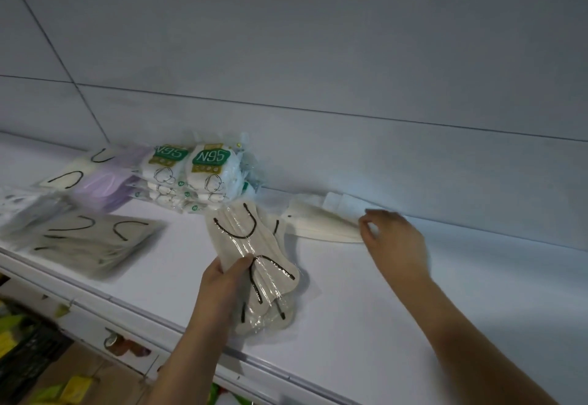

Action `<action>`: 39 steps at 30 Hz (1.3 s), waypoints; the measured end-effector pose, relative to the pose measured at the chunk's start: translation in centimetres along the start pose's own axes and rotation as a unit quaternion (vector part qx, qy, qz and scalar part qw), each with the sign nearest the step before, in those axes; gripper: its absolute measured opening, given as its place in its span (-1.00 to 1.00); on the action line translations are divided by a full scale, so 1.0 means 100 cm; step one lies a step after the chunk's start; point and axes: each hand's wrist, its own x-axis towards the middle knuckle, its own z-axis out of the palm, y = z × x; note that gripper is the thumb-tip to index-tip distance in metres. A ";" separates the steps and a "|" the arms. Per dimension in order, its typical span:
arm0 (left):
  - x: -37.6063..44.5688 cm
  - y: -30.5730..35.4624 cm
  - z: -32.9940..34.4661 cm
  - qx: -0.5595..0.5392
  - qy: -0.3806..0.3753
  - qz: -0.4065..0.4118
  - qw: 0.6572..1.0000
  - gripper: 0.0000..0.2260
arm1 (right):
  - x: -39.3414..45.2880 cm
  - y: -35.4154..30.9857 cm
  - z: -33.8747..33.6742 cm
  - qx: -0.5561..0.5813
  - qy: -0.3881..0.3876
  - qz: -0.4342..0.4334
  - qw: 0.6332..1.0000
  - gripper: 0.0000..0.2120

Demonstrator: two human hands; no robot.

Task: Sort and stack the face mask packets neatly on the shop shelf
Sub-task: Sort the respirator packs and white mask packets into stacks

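N95 packets (194, 175): white, green label | lilac packets (105, 188) | held packet (251, 255): cream, black loops

Single head-worn wide-angle view, looking forward and down from above and in front of a white shop shelf (366, 302), whose front edge runs diagonally from left to lower right. The camera stands close: both forearms enter from the bottom edge, the left hand (222, 280) near frame centre and the right hand (394, 239) right of it, while the back wall (318, 54) fills the upper half. Straight panel seams bow slightly, and the left part of the frame is blurred.
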 end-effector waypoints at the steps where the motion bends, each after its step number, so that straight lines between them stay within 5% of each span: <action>1: 0.002 0.002 -0.001 0.000 -0.008 0.001 1.000 -0.92 | 0.001 -0.006 -0.011 0.067 0.059 0.031 0.996 -0.94; 3: 0.004 0.006 -0.001 -0.002 -0.029 0.003 1.000 -0.93 | 0.004 -0.020 -0.035 0.217 0.113 0.101 0.964 -0.94; 7: 0.005 0.013 0.005 -0.063 -0.086 -0.011 0.994 -0.85 | 0.003 -0.054 -0.057 0.391 0.074 0.249 0.883 -0.90; 12: 0.003 0.032 0.006 -0.186 -0.191 -0.038 0.963 -0.71 | -0.024 -0.097 -0.029 0.352 0.021 0.247 0.902 -0.88; 15: 0.005 0.036 -0.002 -0.128 -0.240 0.035 0.962 -0.68 | -0.035 -0.125 -0.010 0.316 -0.046 0.177 0.931 -0.85; 18: 0.016 0.034 -0.023 -0.038 -0.182 0.156 0.970 -0.85 | -0.034 -0.143 0.006 0.325 -0.090 0.096 0.936 -0.80; 21: 0.033 0.035 -0.051 0.025 -0.154 0.227 0.961 -0.83 | -0.024 -0.163 0.011 0.498 -0.202 0.126 0.834 -0.36; 23: 0.041 0.031 -0.069 0.093 -0.185 0.256 0.944 -0.69 | -0.016 -0.176 0.019 0.521 -0.252 0.106 0.808 -0.26; 28: 0.047 0.021 -0.104 0.098 -0.167 0.216 0.957 -0.64 | -0.001 -0.220 0.032 0.458 -0.294 0.043 0.838 -0.66; 34: 0.057 0.059 -0.166 -0.079 0.019 0.183 0.980 -0.89 | 0.025 -0.312 0.058 0.356 -0.339 -0.073 0.868 -0.57; 39: 0.093 0.074 -0.218 -0.067 0.100 0.145 0.982 -0.72 | 0.026 -0.348 0.095 0.354 -0.412 -0.037 0.839 -0.85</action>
